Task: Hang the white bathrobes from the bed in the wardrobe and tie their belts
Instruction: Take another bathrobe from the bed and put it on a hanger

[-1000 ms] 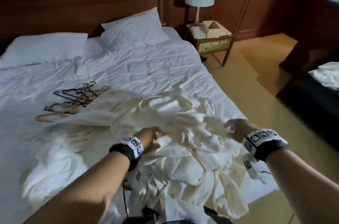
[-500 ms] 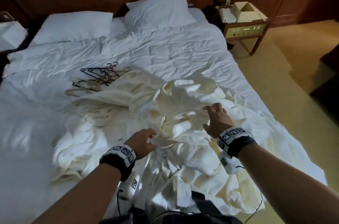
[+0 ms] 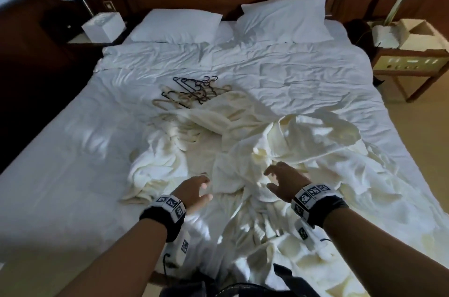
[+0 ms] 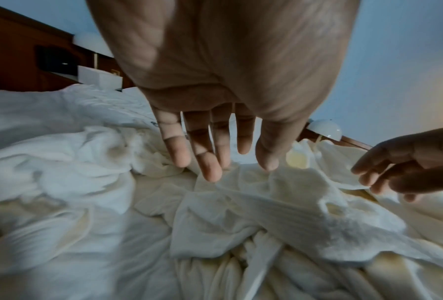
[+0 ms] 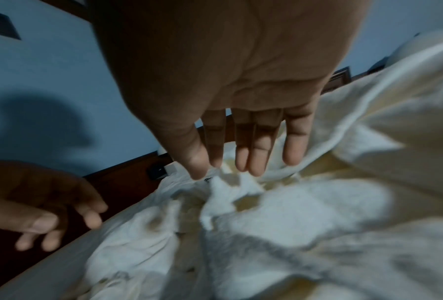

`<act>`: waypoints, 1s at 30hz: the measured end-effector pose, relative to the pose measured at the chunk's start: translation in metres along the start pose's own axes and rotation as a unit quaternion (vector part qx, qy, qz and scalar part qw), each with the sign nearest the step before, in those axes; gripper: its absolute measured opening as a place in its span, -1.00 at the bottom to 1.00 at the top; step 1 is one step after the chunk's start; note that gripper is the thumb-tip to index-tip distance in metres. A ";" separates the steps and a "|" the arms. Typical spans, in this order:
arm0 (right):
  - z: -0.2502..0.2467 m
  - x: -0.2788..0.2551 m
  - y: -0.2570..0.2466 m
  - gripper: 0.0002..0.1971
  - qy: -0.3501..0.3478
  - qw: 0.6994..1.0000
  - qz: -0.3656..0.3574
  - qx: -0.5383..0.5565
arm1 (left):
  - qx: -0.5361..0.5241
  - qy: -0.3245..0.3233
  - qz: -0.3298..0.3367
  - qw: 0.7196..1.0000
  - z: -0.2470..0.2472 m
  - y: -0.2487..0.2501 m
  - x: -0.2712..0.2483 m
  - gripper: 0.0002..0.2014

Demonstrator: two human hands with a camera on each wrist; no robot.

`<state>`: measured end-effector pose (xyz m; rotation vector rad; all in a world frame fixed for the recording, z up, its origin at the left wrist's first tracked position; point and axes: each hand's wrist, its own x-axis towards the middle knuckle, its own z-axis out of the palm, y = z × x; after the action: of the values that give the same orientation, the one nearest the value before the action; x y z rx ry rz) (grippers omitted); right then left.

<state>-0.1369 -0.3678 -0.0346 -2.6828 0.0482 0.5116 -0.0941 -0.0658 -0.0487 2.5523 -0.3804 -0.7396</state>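
We have both hands over the robes [image 3: 255,155], which lie in one crumpled heap on the near half of the bed [image 3: 303,82], none yet on a hanger. The left hand [image 3: 192,191] and right hand [image 3: 284,181] each hover with the grip apart, fingers [image 4: 209,166] spread and holding nothing.

To do this well, we should find one collar and lift by it alone, so a single robe peels off without dragging its neighbour or a loose belt. We should shake it out before reaching for the hangers [image 3: 194,91], a tangled pile just beyond the heap.

The cloth looks thick, soft and cream-white, folding in deep rounded creases; the sheet beneath is thinner and finely wrinkled. The hangers are thin, dark and pale, with hooked tops.
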 end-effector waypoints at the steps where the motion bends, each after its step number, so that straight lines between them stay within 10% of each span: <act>1: 0.006 0.004 -0.010 -0.66 -0.018 1.000 -0.014 -0.001 | -0.006 -0.003 -0.019 1.000 0.001 -0.014 -0.004 -0.59; 17: 0.099 0.137 -0.185 -0.77 -0.128 0.992 0.001 0.021 | 0.000 -0.064 -0.144 0.987 -0.071 -0.253 0.020 -0.52; 30: 0.064 0.349 -0.274 -0.73 -0.055 0.998 0.016 -0.001 | 0.059 0.017 -0.061 0.996 -0.247 -0.322 0.217 -0.58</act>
<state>0.1959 -0.0770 -0.1091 -2.6547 0.0595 0.6695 0.2650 0.2147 -0.1160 2.7160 -0.2657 -0.7353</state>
